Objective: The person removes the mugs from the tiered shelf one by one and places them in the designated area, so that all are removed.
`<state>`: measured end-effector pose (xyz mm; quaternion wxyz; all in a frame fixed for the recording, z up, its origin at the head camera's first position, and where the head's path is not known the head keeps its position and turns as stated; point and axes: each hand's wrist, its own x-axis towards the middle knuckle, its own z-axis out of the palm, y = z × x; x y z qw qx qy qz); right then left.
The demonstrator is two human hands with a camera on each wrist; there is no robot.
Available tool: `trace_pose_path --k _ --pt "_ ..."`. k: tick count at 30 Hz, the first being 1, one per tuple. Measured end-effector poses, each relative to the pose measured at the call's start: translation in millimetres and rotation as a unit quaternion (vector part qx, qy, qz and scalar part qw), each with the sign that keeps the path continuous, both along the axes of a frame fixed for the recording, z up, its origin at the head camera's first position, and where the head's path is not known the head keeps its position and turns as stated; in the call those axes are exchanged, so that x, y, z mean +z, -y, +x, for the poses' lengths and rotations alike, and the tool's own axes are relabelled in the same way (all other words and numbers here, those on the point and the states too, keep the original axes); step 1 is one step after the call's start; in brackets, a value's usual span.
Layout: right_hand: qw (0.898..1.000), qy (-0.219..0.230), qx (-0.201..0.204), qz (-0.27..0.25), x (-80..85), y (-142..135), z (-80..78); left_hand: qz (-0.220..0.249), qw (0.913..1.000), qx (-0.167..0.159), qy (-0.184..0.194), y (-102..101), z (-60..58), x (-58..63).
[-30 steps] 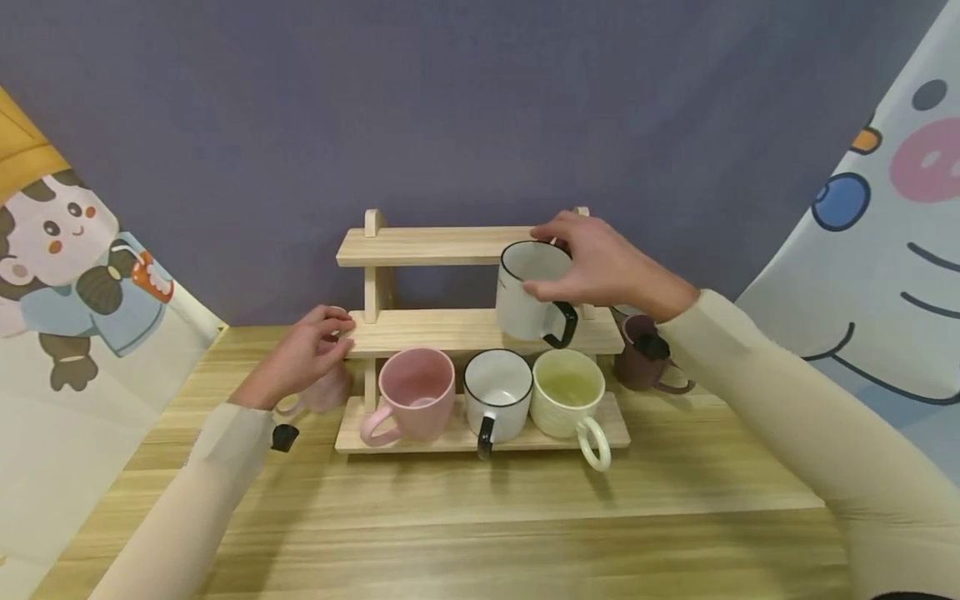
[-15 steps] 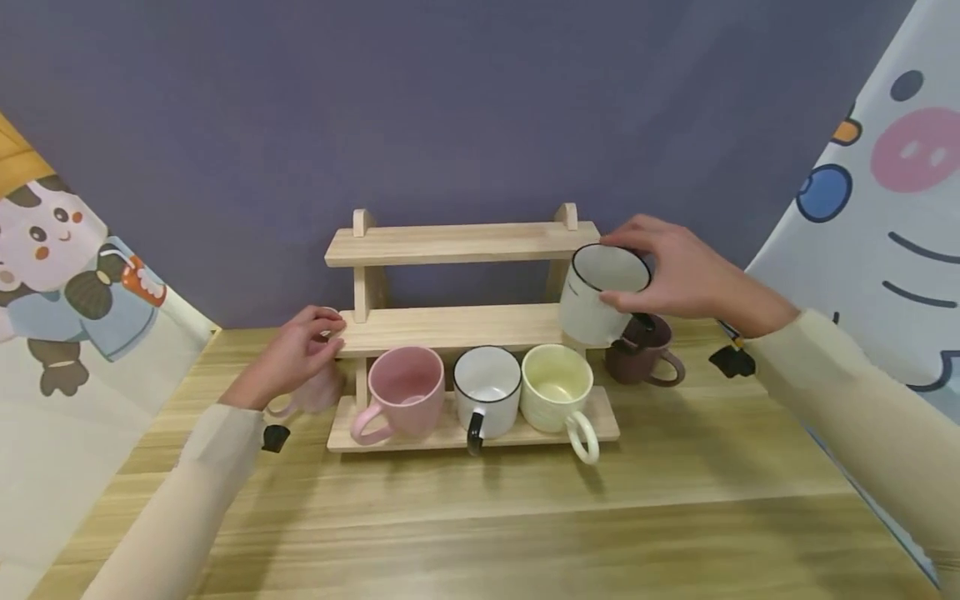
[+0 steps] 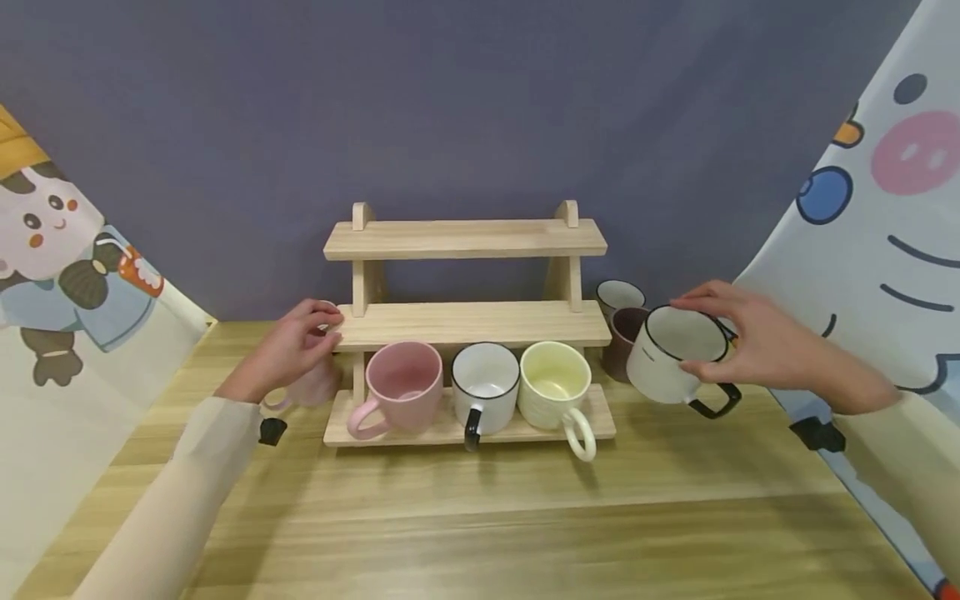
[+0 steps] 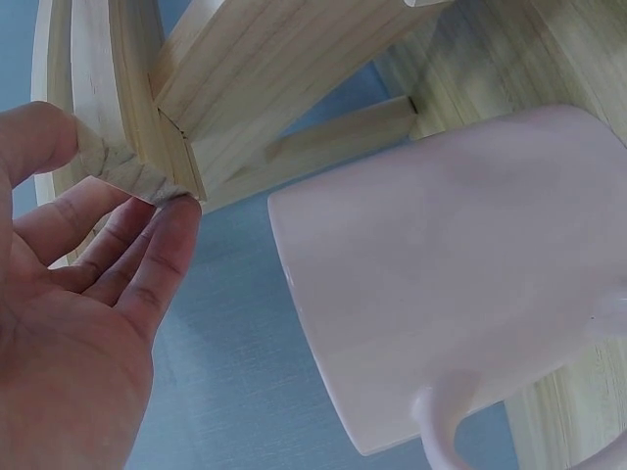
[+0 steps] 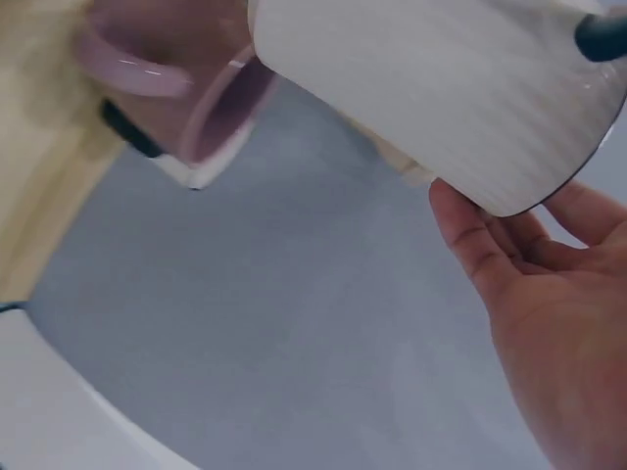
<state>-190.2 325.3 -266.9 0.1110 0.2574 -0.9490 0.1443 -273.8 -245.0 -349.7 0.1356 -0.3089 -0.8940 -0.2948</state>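
My right hand (image 3: pixel 780 346) grips a white mug (image 3: pixel 660 367) with a black rim and black handle by its upper edge, off the shelf's right side. In the right wrist view the fingers curl at the rim of that mug (image 5: pixel 441 88). My left hand (image 3: pixel 288 350) pinches the left end of the wooden shelf's middle board (image 3: pixel 472 323); the left wrist view shows thumb and fingers on the board end (image 4: pixel 122 166). Near that hand stands a pale pink mug (image 4: pixel 451 274). On the bottom board sit a pink mug (image 3: pixel 405 387), a white mug (image 3: pixel 485 387) and a pale yellow mug (image 3: pixel 555 385).
A dark purple mug (image 3: pixel 618 350) and another black-rimmed white mug (image 3: pixel 619 293) stand right of the shelf, close to the held mug. The top board (image 3: pixel 465 240) spans above. A grey-blue cloth (image 3: pixel 480 108) hangs behind the wooden table (image 3: pixel 420 517).
My right hand has carried the white mug from the middle board rightward and down, past the shelf's end. The left hand stays on the middle board. The view has shifted slightly.
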Motion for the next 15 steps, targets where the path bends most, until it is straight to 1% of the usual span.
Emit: trace_pose_path --k 4,9,11,15 --pt "1.000 0.008 -0.001 -0.013 -23.1 -6.6 2.6 0.003 0.9999 0.000 0.010 -0.9 -1.3 2.6" --pt "1.000 0.029 -0.001 -0.007 -52.8 -8.9 -1.9 0.000 0.9998 0.007 0.018 0.2 -1.2 2.3" --pt "0.999 0.032 -0.004 -0.005 -62.3 -9.7 -3.7 0.004 0.9997 0.006 0.023 0.3 -1.4 1.6" --pt "0.999 0.031 -0.015 -0.017 -75.4 -11.6 -7.2 0.011 0.9995 0.004 0.028 0.0 -1.6 -0.6"
